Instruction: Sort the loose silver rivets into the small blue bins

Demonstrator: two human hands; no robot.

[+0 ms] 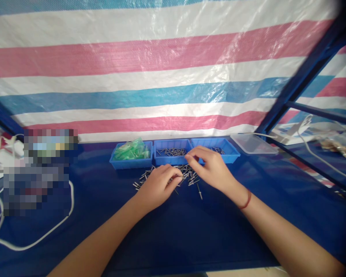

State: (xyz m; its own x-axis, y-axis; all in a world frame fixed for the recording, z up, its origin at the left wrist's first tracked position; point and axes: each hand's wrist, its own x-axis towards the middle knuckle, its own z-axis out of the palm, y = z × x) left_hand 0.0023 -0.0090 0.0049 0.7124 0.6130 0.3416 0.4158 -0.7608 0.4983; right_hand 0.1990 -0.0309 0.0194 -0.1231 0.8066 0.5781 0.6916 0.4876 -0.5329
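Note:
A heap of small grey metal pins lies on the blue table in front of three blue trays. My left hand rests on the heap's left side, fingers curled in a pinch over the pins. My right hand hovers over the heap's right side, fingers bent, fingertips pinched near the middle tray. The left tray holds green plastic pieces. The middle and right tray hold more metal pins. What each pinch holds is too small to see.
A clear plastic lid sits right of the trays. A white cable loops across the table's left. A striped tarp hangs behind. A blue metal frame rises at right, with bags and cords beyond it.

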